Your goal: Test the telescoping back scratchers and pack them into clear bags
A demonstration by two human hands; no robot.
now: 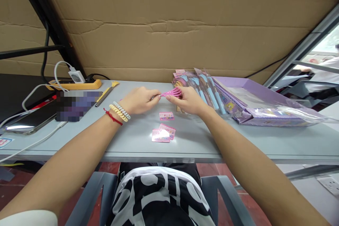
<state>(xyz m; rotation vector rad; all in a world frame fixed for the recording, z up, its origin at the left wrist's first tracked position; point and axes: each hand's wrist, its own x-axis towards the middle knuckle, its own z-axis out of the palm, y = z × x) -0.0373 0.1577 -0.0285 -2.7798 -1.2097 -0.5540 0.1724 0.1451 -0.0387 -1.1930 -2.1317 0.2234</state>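
Over the middle of the table (127,144), both my hands are on a pink back scratcher (172,93) with a claw-shaped head. My left hand (139,99) is closed around its thin metal rod, with most of the rod hidden in the fingers. The fingers of my right hand (191,100) are closed on the pink head. Below my hands lies a small pink card (166,116). Nearer to me, a pale pink card (160,135) overlaps another one.
Several bagged back scratchers with blue handles (212,97) lie right of my hands, beside a purple tray (278,113). At left are a yellow-headed back scratcher (106,94), a phone (31,116), a yellow power strip (87,84) and white cables. Cardboard (185,17) stands behind.
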